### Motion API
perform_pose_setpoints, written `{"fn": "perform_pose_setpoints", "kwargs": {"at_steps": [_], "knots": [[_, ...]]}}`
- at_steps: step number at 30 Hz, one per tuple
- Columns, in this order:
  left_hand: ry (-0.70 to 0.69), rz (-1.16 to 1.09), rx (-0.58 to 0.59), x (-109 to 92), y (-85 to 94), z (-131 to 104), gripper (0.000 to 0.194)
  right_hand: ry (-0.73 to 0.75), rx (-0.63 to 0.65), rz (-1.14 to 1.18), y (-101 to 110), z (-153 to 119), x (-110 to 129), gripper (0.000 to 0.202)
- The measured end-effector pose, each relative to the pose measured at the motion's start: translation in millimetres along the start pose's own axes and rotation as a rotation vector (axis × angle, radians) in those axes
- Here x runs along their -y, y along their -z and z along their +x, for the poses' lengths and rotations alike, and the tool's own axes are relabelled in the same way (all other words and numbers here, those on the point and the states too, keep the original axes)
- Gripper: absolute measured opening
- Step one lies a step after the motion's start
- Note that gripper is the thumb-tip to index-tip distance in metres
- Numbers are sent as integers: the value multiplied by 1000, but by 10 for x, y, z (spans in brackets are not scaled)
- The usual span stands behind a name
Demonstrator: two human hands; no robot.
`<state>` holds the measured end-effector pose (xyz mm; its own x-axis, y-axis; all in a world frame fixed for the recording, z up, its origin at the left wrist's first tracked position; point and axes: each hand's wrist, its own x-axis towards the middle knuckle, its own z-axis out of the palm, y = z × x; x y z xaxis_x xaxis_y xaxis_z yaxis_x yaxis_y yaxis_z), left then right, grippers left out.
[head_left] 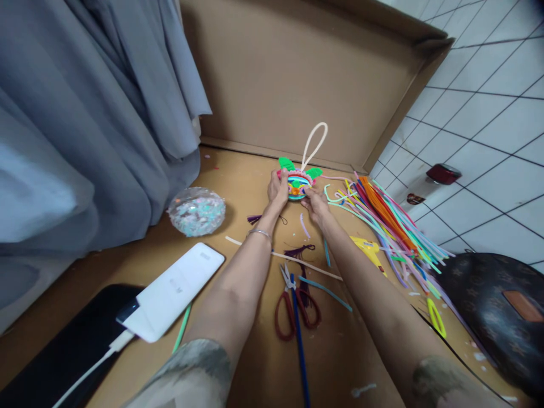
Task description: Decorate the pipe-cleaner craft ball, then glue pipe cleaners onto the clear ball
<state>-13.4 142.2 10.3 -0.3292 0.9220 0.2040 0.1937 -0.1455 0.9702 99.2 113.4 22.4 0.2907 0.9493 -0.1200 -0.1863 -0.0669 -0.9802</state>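
While gripping both sides, had left hand [277, 189] and right hand [317, 202] on colourful ornament [296, 188] with fingers curled tight; saw cream loop [303, 164] beyond them.

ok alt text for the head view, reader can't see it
A person's left hand and right hand hold a colourful ornament with a pale loop. Scissors lie nearer the camera on the table; bright pipe cleaners lie to the right.
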Motion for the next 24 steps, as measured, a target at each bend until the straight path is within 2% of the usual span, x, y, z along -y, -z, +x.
{"fn": "perform_pose_setpoints", "kwargs": {"at_steps": [5, 17, 24], "knots": [[-13, -5, 10, 2, -1, -7, 40, -24, -21, -4, 33, 31, 1, 20], [-9, -106, -63, -2, 43, 16, 44, 8, -43, -45, 43, -25, 79, 27], [-87, -70, -237, -89, 133, -22, 37, 90, -47, -90, 179, -358, 79, 26]]}}
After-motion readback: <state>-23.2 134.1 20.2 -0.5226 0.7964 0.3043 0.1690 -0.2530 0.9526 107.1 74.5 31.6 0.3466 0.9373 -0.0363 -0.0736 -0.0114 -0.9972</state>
